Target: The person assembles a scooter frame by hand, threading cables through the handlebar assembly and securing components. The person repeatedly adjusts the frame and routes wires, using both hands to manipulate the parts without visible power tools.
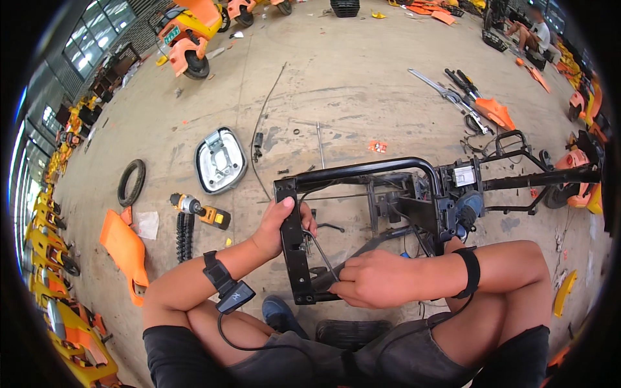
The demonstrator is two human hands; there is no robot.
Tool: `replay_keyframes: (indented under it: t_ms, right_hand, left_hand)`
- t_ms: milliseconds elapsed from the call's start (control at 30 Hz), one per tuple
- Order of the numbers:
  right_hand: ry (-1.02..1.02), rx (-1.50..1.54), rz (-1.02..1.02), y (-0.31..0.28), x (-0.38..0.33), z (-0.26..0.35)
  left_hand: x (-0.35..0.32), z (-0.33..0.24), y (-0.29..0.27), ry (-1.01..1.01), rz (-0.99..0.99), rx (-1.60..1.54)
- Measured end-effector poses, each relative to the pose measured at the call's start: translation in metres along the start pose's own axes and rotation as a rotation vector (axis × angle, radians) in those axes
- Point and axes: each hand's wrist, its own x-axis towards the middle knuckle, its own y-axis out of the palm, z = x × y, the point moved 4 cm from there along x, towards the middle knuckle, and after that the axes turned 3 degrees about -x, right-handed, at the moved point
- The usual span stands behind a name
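A black metal scooter frame (pixel 381 169) lies in front of me, its end plate (pixel 295 258) turned toward my left. My left hand (pixel 279 226) is closed around the upper part of that plate, thumb on the near face and fingers behind. Between the fingers of my right hand (pixel 381 278) is one end of a thin bent metal rod (pixel 319 251), possibly a hex key. The rod's other end reaches the inner side of the plate, close to my left fingers; its tip is hard to make out. Wires run inside the frame.
Left of the frame lie a yellow-black cordless drill (pixel 200 211), a black spring-like coil (pixel 184 238), an orange panel (pixel 123 249), a tyre (pixel 132 183) and a white-lined shell (pixel 220 160). A long thin rod (pixel 320 145) and fork parts (pixel 453 97) lie beyond. Scooters (pixel 191 35) stand around; another person (pixel 535 35) sits far right.
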Motion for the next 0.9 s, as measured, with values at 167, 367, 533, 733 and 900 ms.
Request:
replay_keyframes:
  t_ms: [167,367,533,733,900]
  right_hand:
    - [0.158,0.051,-0.006,-0.001,-0.005,-0.002]
    - [0.273,0.083,0.006,-0.003,-0.005,0.002]
    - [0.149,-0.068,-0.055,-0.018,-0.002,0.007]
    - [0.349,0.151,-0.226,-0.096,-0.024,0.004]
    - [0.686,0.634,-0.419,-0.140,-0.038,0.045]
  left_hand:
    - [0.003,0.004,-0.002,0.103,-0.071,-0.074]
    - [0.004,-0.005,0.005,0.152,-0.103,-0.063]
    - [-0.001,-0.010,0.004,0.242,-0.119,0.022]
    - [0.019,-0.003,0.000,0.218,-0.142,0.070]
    - [0.012,-0.010,-0.001,0.154,-0.070,0.046]
